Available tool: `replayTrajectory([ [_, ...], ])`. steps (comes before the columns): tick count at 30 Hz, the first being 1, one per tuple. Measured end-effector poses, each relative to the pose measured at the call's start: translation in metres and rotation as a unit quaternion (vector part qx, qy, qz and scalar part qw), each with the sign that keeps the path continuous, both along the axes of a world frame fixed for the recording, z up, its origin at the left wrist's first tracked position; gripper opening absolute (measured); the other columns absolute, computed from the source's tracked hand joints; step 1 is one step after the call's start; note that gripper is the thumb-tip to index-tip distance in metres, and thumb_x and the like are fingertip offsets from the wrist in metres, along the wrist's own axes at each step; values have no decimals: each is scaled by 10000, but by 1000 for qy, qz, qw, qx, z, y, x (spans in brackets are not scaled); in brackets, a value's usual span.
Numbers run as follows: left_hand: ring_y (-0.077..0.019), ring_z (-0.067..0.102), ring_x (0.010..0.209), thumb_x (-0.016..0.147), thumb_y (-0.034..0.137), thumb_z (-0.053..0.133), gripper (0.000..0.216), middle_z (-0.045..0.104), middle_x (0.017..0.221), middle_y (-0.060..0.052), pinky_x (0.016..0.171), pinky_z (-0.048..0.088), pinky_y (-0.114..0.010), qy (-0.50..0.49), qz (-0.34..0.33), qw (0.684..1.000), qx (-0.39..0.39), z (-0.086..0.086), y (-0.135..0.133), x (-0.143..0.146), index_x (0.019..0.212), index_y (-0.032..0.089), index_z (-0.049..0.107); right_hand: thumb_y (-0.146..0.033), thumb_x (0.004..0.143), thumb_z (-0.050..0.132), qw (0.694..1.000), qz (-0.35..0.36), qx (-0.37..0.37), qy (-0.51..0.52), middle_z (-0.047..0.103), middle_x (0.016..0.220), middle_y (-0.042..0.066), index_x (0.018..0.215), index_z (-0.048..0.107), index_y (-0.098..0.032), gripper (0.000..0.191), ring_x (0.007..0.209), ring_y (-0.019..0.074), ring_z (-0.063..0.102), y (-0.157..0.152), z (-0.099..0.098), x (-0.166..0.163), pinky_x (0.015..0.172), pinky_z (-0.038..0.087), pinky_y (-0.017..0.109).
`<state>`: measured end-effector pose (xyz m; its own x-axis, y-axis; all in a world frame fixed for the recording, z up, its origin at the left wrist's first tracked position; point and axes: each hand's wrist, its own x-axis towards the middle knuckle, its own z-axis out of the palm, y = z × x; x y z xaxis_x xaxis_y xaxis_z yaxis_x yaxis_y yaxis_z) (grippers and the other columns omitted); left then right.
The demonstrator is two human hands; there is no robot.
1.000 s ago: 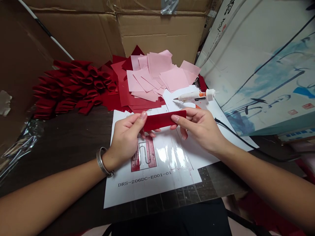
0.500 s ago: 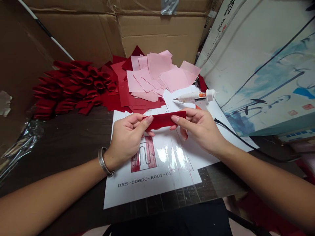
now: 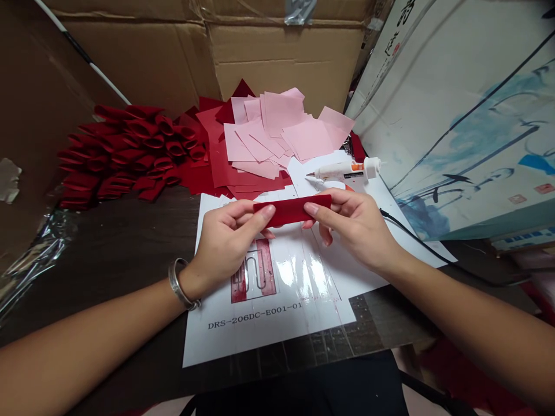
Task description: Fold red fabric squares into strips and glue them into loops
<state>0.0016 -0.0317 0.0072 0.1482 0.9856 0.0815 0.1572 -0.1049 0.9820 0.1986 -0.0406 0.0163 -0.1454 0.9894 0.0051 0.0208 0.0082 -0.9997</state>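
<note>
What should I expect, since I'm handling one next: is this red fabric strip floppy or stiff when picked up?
Likely soft and easy to bend: the looped red pieces suggest it folds readily. It is probably light, since the left hand and right hand hold the red fabric strip with fingertips only. Its velvety nap looks unlikely to be slippery.

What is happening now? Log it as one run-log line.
left hand: pinches long red velvet strip | right hand: pinches its other end | beneath: glossy white printed template sheet | beyond: white hot glue gun
</note>
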Motion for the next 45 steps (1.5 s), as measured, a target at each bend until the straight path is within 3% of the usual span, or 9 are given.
replayTrajectory([
  [4, -153, 689, 572, 814, 247, 696, 92, 682, 566, 4, 558, 549, -223, 4, 0, 1000, -3, 0, 0, 0, 765, 171, 677, -352, 841, 701, 1000, 2, 12, -10, 685, 683, 12, 875, 686, -139, 216, 449, 69, 499, -1, -1, 1, 440, 416, 236],
  [13, -167, 691, 560, 876, 286, 604, 179, 718, 636, -22, 559, 582, -253, -6, -43, 999, 1, -1, -3, -3, 766, 183, 701, -338, 846, 695, 999, 30, 25, -39, 668, 642, 1, 866, 691, -151, 188, 458, 80, 505, -1, 0, 1, 442, 417, 240],
  [24, -149, 701, 609, 876, 312, 642, 170, 739, 698, -27, 589, 572, -230, -3, -60, 998, 12, -2, -5, -2, 799, 175, 709, -355, 856, 686, 999, -8, 47, -12, 655, 638, -8, 831, 663, -161, 197, 453, 81, 493, -1, -4, 3, 444, 394, 257],
  [27, -146, 698, 602, 856, 321, 674, 223, 736, 678, -44, 591, 568, -228, 10, -44, 999, 4, -3, -4, -1, 707, 156, 681, -356, 857, 688, 998, -18, 54, -7, 650, 638, -14, 812, 651, -167, 197, 451, 81, 495, -1, -4, 4, 442, 391, 262],
  [35, -147, 674, 598, 821, 319, 716, 186, 739, 669, -29, 526, 510, -227, 38, -19, 999, 19, -1, -3, -1, 719, 164, 728, -329, 868, 674, 998, -27, 60, 3, 647, 645, -19, 812, 647, -161, 179, 427, 69, 481, -2, -4, 1, 424, 386, 257],
  [40, -137, 687, 658, 834, 289, 702, 116, 759, 727, -19, 599, 527, -214, 15, -18, 1000, 20, 0, -3, 0, 822, 184, 750, -304, 867, 659, 997, -28, 71, -3, 634, 668, -24, 811, 622, -165, 155, 426, 65, 494, -2, -4, 2, 419, 383, 253],
  [45, -107, 630, 554, 812, 304, 725, 146, 727, 663, -2, 539, 487, -201, -23, 15, 999, 19, -4, 1, -2, 886, 178, 732, -198, 827, 644, 998, 19, 51, -23, 556, 598, -60, 792, 564, -180, 89, 447, 63, 482, -2, -2, 3, 446, 370, 242],
])
